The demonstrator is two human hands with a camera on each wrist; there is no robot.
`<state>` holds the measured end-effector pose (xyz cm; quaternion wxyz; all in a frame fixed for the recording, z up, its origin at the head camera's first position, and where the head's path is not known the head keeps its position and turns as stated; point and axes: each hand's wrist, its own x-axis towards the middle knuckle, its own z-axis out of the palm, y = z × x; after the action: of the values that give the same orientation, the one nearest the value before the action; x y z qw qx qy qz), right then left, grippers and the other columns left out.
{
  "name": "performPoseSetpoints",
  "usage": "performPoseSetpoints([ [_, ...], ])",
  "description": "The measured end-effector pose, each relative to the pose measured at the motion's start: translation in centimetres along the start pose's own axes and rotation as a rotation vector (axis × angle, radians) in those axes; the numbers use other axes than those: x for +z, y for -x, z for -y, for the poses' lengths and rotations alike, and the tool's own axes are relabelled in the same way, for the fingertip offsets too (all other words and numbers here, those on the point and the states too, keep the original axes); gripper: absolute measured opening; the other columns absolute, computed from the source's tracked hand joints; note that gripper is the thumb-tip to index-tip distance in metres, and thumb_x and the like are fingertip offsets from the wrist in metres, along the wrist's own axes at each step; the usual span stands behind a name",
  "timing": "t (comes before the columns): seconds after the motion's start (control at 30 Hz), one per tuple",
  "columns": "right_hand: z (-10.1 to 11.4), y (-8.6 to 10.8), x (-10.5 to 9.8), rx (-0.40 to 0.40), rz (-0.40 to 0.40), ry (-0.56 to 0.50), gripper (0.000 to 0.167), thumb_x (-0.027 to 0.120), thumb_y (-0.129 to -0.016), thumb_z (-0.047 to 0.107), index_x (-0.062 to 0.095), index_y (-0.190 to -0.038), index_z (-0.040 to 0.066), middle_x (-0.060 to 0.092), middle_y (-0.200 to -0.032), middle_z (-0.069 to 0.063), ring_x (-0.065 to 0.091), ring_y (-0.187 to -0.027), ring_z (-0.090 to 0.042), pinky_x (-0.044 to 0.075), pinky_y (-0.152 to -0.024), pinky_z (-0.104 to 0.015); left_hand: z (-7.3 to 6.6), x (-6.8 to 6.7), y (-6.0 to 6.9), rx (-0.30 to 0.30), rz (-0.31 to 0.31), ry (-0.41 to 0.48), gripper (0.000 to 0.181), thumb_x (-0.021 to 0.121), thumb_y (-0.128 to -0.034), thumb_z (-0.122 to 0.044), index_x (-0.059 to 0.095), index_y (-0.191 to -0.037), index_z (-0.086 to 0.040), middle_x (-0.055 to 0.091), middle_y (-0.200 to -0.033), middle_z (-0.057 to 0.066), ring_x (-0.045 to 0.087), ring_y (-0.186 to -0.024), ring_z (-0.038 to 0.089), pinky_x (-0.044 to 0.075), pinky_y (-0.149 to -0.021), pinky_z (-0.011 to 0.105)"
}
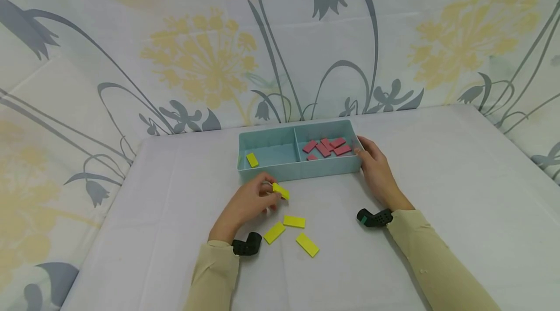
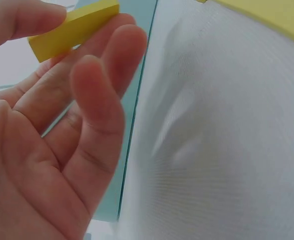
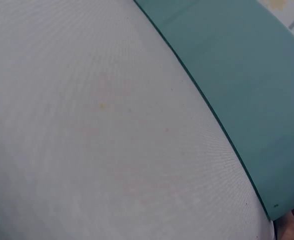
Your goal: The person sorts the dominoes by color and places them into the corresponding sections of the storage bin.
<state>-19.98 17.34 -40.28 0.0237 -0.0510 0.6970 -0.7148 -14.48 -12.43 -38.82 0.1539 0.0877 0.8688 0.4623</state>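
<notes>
A pale teal two-compartment box (image 1: 273, 173) stands on the table. My left hand (image 1: 251, 200) pinches a yellow rectangular block (image 1: 281, 191) between thumb and fingers, just in front of the box's left half. In the left wrist view the thumb presses that block (image 2: 74, 30) against the fingers, while the other fingers curl loosely. My right hand (image 1: 379, 173) grips the right end of the box, its thumb at the rim. The right wrist view shows mostly the box's side (image 3: 237, 85). One yellow block (image 1: 252, 160) lies in the left compartment; several red blocks (image 1: 324, 149) lie in the right one.
Three more yellow blocks lie on the white tablecloth (image 1: 350, 272) near the left wrist: one block (image 1: 294, 221) nearer the box, another block (image 1: 274, 233) at left, a third block (image 1: 307, 245) closest to me. A flower-patterned cloth (image 1: 288, 48) rises behind the box.
</notes>
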Motion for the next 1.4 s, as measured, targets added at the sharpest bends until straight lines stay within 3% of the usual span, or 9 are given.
performPoseSetpoints([
  [0.2, 0.1, 0.1, 0.0, 0.005, 0.000, 0.011, 0.050, 0.038, -0.096, 0.023, 0.021, -0.140, 0.006, 0.017, -0.146, -0.008, 0.019, -0.131, -0.018, 0.018, -0.106, -0.036, 0.0, -0.3, 0.0, 0.036, -0.087, 0.033, 0.031, 0.057, -0.0850, -0.037, 0.049, -0.111, -0.023, 0.066, -0.079, -0.001, 0.056, -0.064, 0.023, 0.046, -0.058, 0.034],
  [0.33, 0.1, 0.1, 0.0, 0.006, 0.005, 0.003, 0.050, 0.038, -0.096, 0.022, 0.020, -0.140, 0.005, 0.016, -0.146, -0.008, 0.018, -0.131, -0.018, 0.018, -0.107, -0.036, 0.3, -0.4, -0.1, 0.076, -0.165, 0.102, 0.033, 0.057, -0.0850, -0.041, 0.050, -0.112, -0.024, 0.066, -0.084, -0.004, 0.058, -0.067, 0.023, 0.048, -0.061, 0.036],
  [0.47, 0.2, 0.2, 0.0, 0.011, 0.008, 0.007, 0.050, 0.038, -0.097, 0.023, 0.020, -0.140, 0.005, 0.016, -0.146, -0.008, 0.018, -0.131, -0.018, 0.017, -0.107, -0.036, 0.2, -0.7, -0.1, 0.078, -0.227, 0.193, 0.036, 0.057, -0.0854, -0.039, 0.050, -0.115, -0.020, 0.066, -0.086, -0.002, 0.059, -0.068, 0.027, 0.047, -0.061, 0.039],
  [0.77, 0.2, 0.2, 0.1, 0.014, 0.001, 0.008, 0.051, 0.038, -0.096, 0.024, 0.020, -0.140, 0.006, 0.016, -0.146, -0.008, 0.018, -0.131, -0.018, 0.017, -0.107, -0.036, -2.1, -1.5, 1.2, 0.044, -0.352, 0.358, 0.035, 0.056, -0.0887, -0.023, 0.046, -0.121, -0.013, 0.063, -0.087, 0.014, 0.053, -0.073, 0.043, 0.042, -0.053, 0.025],
  [0.93, 0.1, 0.1, 0.1, 0.008, -0.002, -0.008, 0.050, 0.038, -0.097, 0.022, 0.020, -0.140, 0.005, 0.016, -0.146, -0.009, 0.018, -0.131, -0.018, 0.017, -0.107, -0.036, -1.1, -1.6, 0.9, 0.010, -0.437, 0.432, 0.035, 0.057, -0.0874, -0.027, 0.048, -0.119, -0.015, 0.063, -0.084, 0.017, 0.053, -0.070, 0.044, 0.041, -0.049, 0.023],
  [1.13, 0.0, 0.1, 0.0, 0.011, -0.001, 0.003, 0.050, 0.038, -0.096, 0.023, 0.021, -0.140, 0.006, 0.016, -0.146, -0.008, 0.018, -0.131, -0.017, 0.017, -0.107, -0.036, 0.2, -1.5, 0.3, -0.071, -0.527, 0.450, 0.039, 0.059, -0.0837, -0.040, 0.050, -0.117, -0.021, 0.064, -0.077, 0.010, 0.052, -0.060, 0.041, 0.038, -0.043, 0.021],
  [1.4, 0.1, 0.0, 0.0, 0.003, 0.003, -0.001, 0.050, 0.038, -0.096, 0.022, 0.020, -0.140, 0.005, 0.015, -0.146, -0.008, 0.017, -0.132, -0.018, 0.017, -0.107, -0.037, 0.6, -1.5, 0.0, -0.122, -0.548, 0.431, 0.041, 0.060, -0.0834, -0.038, 0.050, -0.119, -0.019, 0.065, -0.075, 0.008, 0.051, -0.054, 0.039, 0.037, -0.040, 0.020],
])
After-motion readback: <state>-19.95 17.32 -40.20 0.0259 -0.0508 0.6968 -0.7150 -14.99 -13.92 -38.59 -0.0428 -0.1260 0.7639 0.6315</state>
